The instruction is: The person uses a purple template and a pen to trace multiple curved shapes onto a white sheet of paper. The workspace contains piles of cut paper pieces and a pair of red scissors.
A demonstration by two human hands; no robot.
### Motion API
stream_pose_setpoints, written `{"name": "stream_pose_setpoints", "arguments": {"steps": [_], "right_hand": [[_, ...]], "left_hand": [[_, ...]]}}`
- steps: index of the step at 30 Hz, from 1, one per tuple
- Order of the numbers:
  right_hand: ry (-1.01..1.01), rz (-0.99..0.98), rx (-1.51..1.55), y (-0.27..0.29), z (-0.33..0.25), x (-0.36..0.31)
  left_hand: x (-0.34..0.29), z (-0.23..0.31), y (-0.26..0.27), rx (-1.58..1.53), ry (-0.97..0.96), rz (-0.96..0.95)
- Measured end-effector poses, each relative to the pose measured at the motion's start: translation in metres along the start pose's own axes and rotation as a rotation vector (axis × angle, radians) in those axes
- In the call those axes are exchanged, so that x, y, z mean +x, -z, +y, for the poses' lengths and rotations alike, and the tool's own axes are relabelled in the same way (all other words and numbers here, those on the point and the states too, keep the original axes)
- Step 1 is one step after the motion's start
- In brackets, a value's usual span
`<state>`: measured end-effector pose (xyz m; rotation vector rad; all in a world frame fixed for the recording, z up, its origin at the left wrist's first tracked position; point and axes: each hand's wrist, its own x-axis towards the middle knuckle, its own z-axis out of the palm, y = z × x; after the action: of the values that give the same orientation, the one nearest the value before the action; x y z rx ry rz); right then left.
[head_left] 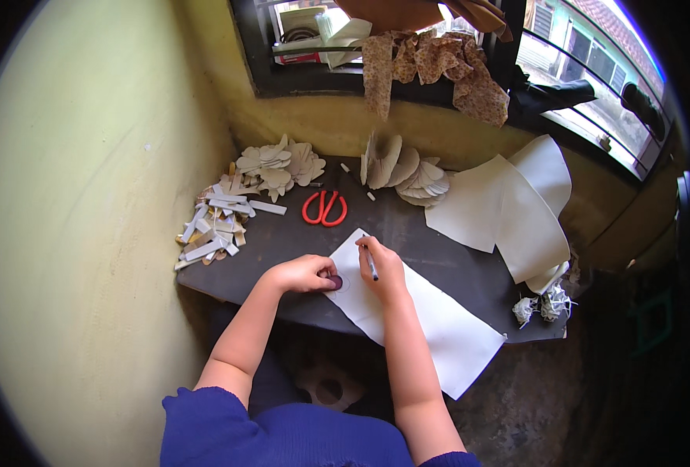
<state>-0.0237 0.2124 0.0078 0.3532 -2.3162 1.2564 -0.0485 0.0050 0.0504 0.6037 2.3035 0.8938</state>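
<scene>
A long white sheet (435,317) lies slantwise across the dark table, its lower end hanging past the front edge. My left hand (308,274) is closed on a small dark purple round piece (333,282) at the sheet's left edge. A faint curved line shows on the sheet beside that piece. My right hand (385,268) grips a pen (371,263) over the upper part of the sheet; whether its tip touches the surface I cannot tell. Red-handled scissors (325,210) lie beyond my hands, their blades not visible.
On the dark table (283,245), white strips (219,222) heap at the left, with petal-shaped cut pieces (279,165) behind them. Stacked rounded pieces (396,165) stand at the back. Large pale sheets (508,206) and crumpled white bundles (549,303) sit right. Patterned cloth (438,66) hangs from the window.
</scene>
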Motion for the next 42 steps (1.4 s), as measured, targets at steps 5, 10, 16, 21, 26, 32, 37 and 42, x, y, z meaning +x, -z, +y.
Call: {"name": "stream_pose_setpoints", "arguments": {"steps": [5, 10, 16, 21, 26, 32, 37, 42], "right_hand": [[-0.022, -0.008, 0.016, 0.002, -0.008, 0.000], [-0.200, -0.107, 0.145, 0.005, -0.015, 0.002], [-0.240, -0.207, 0.167, 0.004, -0.016, 0.002], [-0.286, -0.241, 0.131, 0.003, -0.017, 0.001], [-0.234, -0.212, 0.126, -0.001, -0.017, -0.001], [-0.293, -0.229, 0.144, -0.002, -0.016, -0.003], [-0.318, -0.287, 0.124, 0.002, -0.016, -0.003], [-0.247, -0.295, 0.089, 0.000, -0.019, -0.004]], "left_hand": [[0.013, -0.011, 0.014, -0.473, -0.162, 0.085], [0.025, -0.027, -0.004, -0.604, -0.159, 0.158], [0.024, -0.026, -0.015, -0.396, -0.153, 0.391], [0.027, -0.029, -0.021, -0.267, -0.229, 0.535], [0.024, -0.019, -0.025, -0.110, -0.193, 0.578], [0.026, -0.031, -0.027, -0.053, -0.283, 0.591], [0.018, -0.036, -0.011, -0.383, -0.222, 0.470], [0.010, -0.036, -0.007, -0.122, -0.351, 0.532]]}}
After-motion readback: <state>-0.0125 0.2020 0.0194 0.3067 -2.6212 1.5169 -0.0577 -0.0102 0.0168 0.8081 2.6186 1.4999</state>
